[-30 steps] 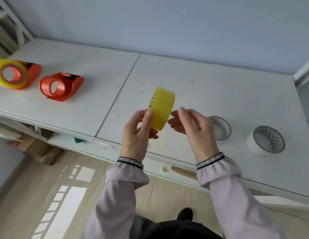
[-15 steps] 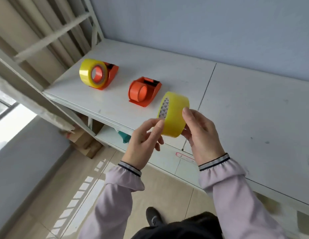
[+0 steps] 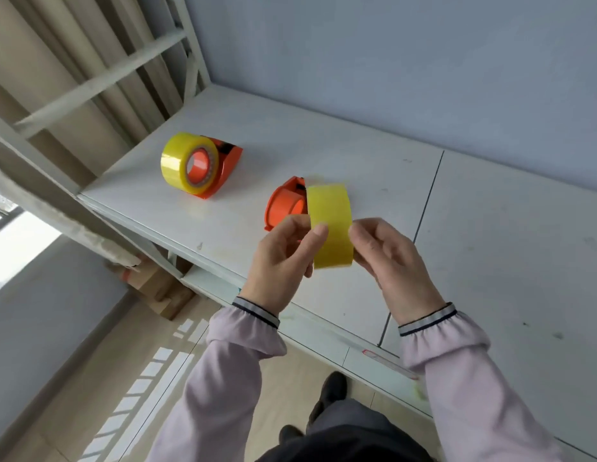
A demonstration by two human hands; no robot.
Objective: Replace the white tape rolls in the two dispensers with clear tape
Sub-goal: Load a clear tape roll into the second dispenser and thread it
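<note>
A yellowish clear tape roll [image 3: 331, 221] is held edge-on above the white table [image 3: 490, 228], gripped between my left hand [image 3: 284, 261] and my right hand [image 3: 390, 258]. Right behind it sits an orange dispenser [image 3: 284, 203] with a bare hub, partly hidden by the roll. Further left stands a second orange dispenser [image 3: 229, 165] that carries another yellowish clear roll [image 3: 187, 163]. No white rolls are in view.
A white metal rack frame [image 3: 100, 81] rises at the left end of the table. Cardboard boxes [image 3: 157, 285] lie on the floor under the table. My shoes [image 3: 330, 391] stand close to the table's front edge.
The view has swung further left and the white rolls have left the frame. Both hands have carried the roll toward the empty dispenser and turned it edge-on.
</note>
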